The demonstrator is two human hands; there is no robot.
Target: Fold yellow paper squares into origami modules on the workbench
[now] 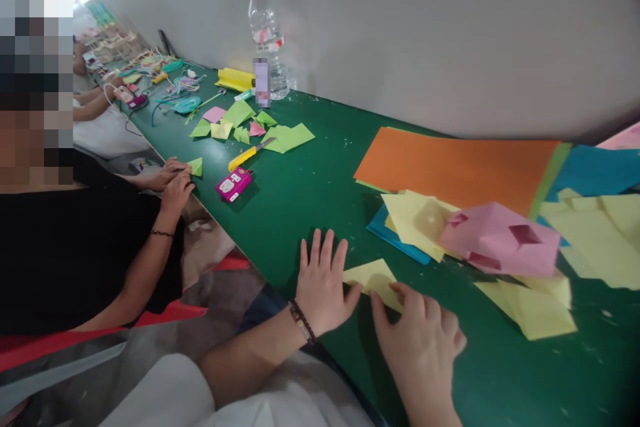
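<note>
A small folded piece of pale yellow paper (pixel 375 275) lies on the green table in front of me. My left hand (pixel 323 280) rests flat with its fingers spread, its thumb at the paper's left edge. Thumb and index finger of my right hand (pixel 420 333) close on the paper's right part; the other fingers are curled. Close by on the right stands a pink folded paper shape (pixel 500 240) with square openings. Around it are a yellow folded sheet (pixel 417 217) and another yellow folded piece (pixel 535 307).
Orange sheets (pixel 450 163) and blue paper (pixel 600 170) lie near the wall. On the left are a purple box-like device (pixel 233 185), a yellow utility knife (pixel 245 157), green paper pieces (pixel 287 138) and a water bottle (pixel 267 33). A co-worker's hands (pixel 175 183) hold green paper.
</note>
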